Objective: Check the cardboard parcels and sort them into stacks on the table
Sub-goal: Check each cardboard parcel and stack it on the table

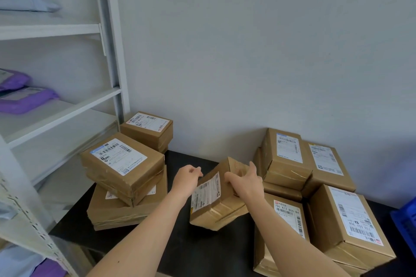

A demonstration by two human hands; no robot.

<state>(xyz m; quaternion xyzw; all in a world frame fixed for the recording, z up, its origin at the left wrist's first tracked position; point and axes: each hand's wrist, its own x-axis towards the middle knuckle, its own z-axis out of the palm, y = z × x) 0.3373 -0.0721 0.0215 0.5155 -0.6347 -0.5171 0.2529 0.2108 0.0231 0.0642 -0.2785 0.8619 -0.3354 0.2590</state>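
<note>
Your left hand (188, 175) and right hand (244, 183) grip the tilted parcel (209, 195) over the counter (202, 252) — its long axis runs away from you, between the left stack (122, 164) and right stacks (286, 159).

light: soft, even | shadows: faint | edges: wide-angle bending, slightly soft

Print on the tilted parcel (221, 206) is too small to read, and the right hand (246, 183) covers part of its top face. The bottom parcel (117, 212) of the left stack shows only a strip of its sticker (110, 195). The blue crate (406, 220) is cut off by the right edge.
</note>
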